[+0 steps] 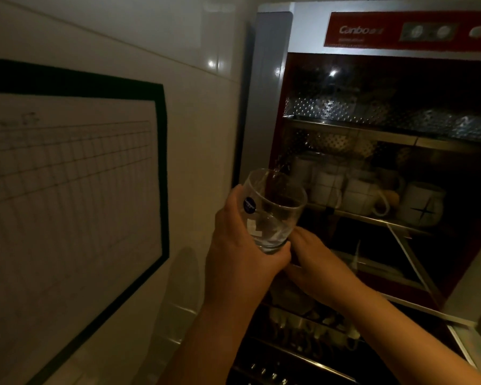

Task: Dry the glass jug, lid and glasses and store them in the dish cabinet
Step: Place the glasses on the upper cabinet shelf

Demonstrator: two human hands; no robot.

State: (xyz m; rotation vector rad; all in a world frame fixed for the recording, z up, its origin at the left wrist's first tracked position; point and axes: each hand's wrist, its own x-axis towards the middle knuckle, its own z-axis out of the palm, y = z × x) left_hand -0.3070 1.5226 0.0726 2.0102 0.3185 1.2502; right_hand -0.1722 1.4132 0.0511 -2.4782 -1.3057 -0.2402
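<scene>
A clear drinking glass (275, 209) with a round dark sticker is tilted, mouth up and to the right, in front of the open dish cabinet (303, 31). My left hand (239, 245) is wrapped around its side and base. My right hand (314, 254) sits just below and right of the glass base, fingers against it; what else it holds is hidden in the dark. No jug or lid is visible.
White mugs (356, 190) crowd the middle wire shelf of the cabinet. A perforated metal rack (325, 107) spans the upper shelf. More cups lie in the lower rack (311, 326). A gridded sheet with a dark border (159, 168) hangs on the tiled wall at left.
</scene>
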